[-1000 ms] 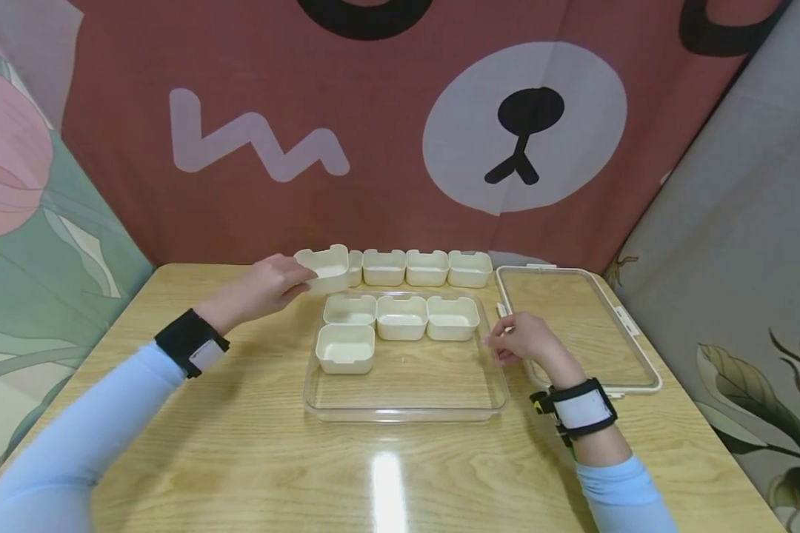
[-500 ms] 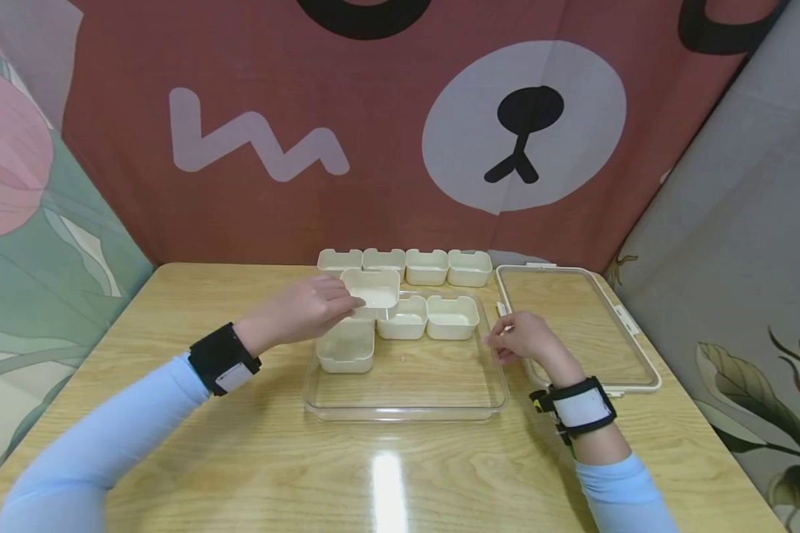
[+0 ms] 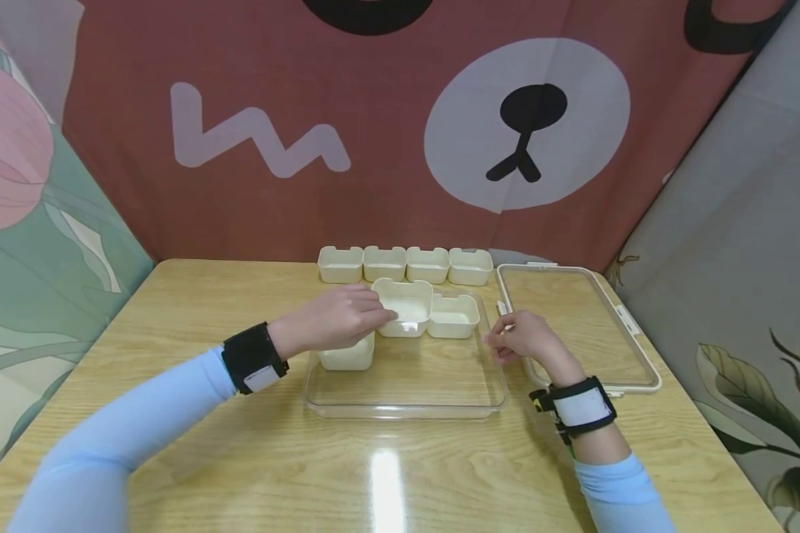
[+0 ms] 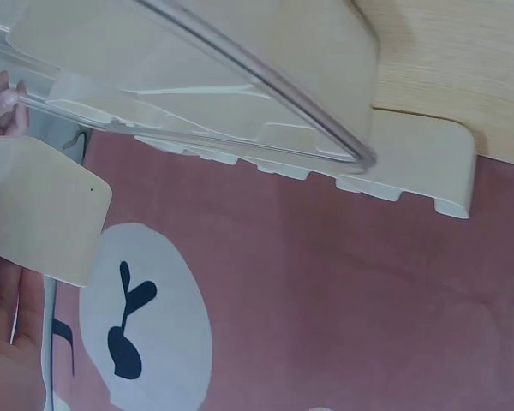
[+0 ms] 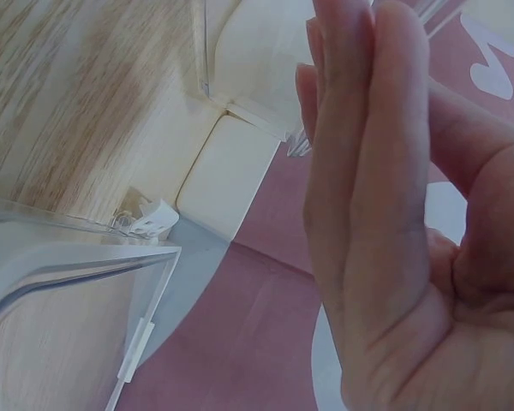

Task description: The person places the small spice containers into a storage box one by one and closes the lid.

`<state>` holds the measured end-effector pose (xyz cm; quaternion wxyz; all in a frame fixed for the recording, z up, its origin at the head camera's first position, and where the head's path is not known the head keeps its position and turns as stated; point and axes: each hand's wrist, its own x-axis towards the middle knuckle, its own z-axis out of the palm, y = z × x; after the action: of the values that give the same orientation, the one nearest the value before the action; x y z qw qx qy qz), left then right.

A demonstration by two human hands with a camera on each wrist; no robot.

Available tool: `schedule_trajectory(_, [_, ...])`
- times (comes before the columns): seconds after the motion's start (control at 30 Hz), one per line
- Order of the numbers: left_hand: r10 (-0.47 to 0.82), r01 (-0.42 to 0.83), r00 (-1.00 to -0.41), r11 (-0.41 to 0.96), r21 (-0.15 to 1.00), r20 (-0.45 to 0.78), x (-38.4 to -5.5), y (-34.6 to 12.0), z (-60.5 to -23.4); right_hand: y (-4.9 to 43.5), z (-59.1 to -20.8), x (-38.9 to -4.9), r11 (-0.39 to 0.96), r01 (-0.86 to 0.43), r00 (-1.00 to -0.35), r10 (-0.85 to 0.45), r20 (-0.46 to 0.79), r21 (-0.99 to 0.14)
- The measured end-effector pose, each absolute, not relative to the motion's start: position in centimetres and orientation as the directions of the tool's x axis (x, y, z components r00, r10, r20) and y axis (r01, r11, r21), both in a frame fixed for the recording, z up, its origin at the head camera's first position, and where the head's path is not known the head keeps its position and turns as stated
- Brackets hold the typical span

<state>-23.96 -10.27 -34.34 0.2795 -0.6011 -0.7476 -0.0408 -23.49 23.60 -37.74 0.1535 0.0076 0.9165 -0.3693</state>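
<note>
My left hand (image 3: 336, 317) pinches a small cream box (image 3: 405, 297) by its near-left side, above the clear tray (image 3: 407, 411). The held box overlaps the middle box of the tray's back row in the head view; its underside (image 4: 47, 210) shows in the left wrist view. To its right in the tray sits another cream box (image 3: 455, 317). A front-left box (image 3: 347, 355) is partly covered by my left hand, which also hides the one behind it. My right hand (image 3: 523, 339) holds the tray's right rim between thumb and fingers.
Several matching boxes (image 3: 428, 266) stand in a row behind the tray, along the cloth backdrop (image 3: 273, 215). The clear lid (image 3: 623, 386) with a white edge and clips lies right of the tray on the wooden table (image 3: 240, 451).
My left hand has carried the cream box rightward from the back row's left end to over the tray, lowering it a little. My right hand has stayed at the tray's rim.
</note>
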Motion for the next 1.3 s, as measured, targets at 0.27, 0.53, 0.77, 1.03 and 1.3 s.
schedule_trajectory(0.27, [0.872,0.928,-0.119,0.268,-0.260,0.475,-23.8,-9.0,-34.5,23.6,-37.3,-23.5,0.736,0.119,-0.952,-0.106,-0.286,-0.667])
schedule_trajectory(0.53, [0.879,0.931,-0.098,0.246,-0.268,0.466,-23.5,-8.2,-35.0,23.7,-37.3,-23.5,0.724,0.116,-0.952,-0.114,-0.284,-0.679])
schedule_trajectory(0.77, [0.892,0.932,-0.096,0.237,-0.276,0.442,-23.2,-7.6,-35.4,23.7,-37.4,-23.5,0.711,0.135,-0.949,-0.109,-0.297,-0.690])
schedule_trajectory(1.03, [0.911,0.944,-0.141,0.242,-0.226,0.387,-22.8,-7.4,-35.9,23.6,-37.5,-23.4,0.697,0.149,-0.946,-0.106,-0.307,-0.701])
schedule_trajectory(1.3, [0.915,0.947,-0.154,0.244,-0.208,0.373,-22.6,-7.5,-36.4,23.7,-37.5,-23.4,0.702,0.144,-0.946,-0.109,-0.305,-0.698])
